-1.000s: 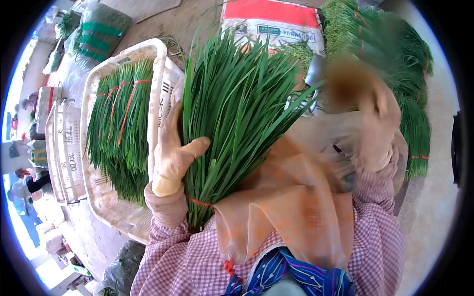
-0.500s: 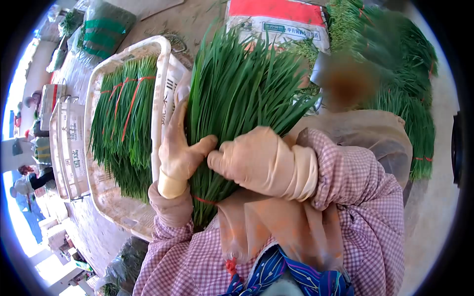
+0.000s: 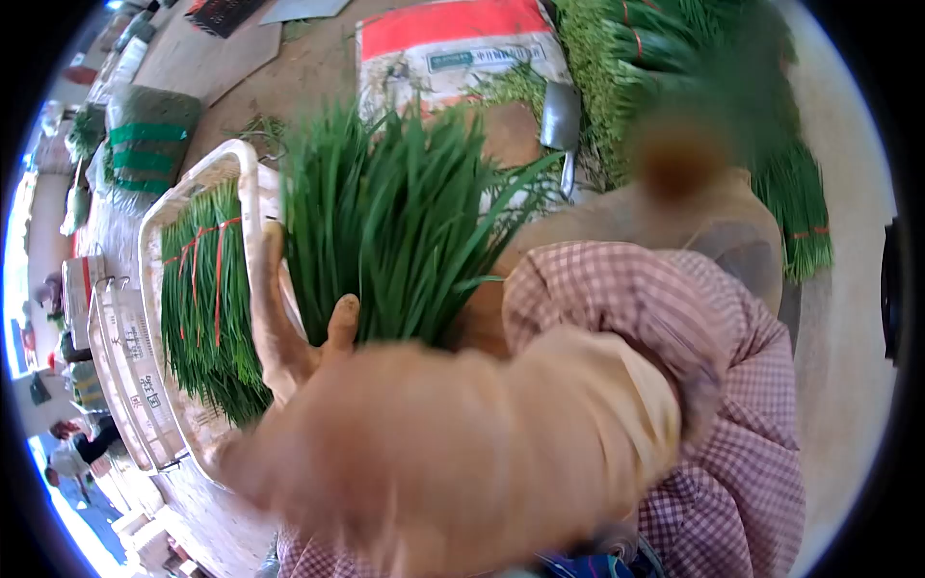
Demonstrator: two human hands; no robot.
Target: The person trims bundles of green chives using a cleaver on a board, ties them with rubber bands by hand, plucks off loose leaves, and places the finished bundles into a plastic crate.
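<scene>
A large bundle of long green leaves (image 3: 385, 212) stands fanned out in front of my body. Around its left side my left hand (image 3: 299, 337) is wrapped, thumb on the near face and fingers along the outer edge. My right hand (image 3: 385, 443), large and motion-blurred, crosses in front of the bundle's lower part close to the camera; its fingers are smeared. The bundle's base and its red tie are hidden behind it. Left of the bundle, a white plastic crate (image 3: 252, 193) holds leaf bundles (image 3: 207, 289) tied with red bands.
A red and white sack (image 3: 453, 29) lies ahead, with a metal blade (image 3: 560, 116) near its right corner. More green bundles (image 3: 795, 212) are piled at the right. Another white crate (image 3: 120, 376) and a green-striped package (image 3: 149, 144) are at the left. A person (image 3: 72, 458) is far left.
My right hand came in from the right to the bundle, then moved left and nearer the camera. The view has shifted, and my left hand stays on the bundle.
</scene>
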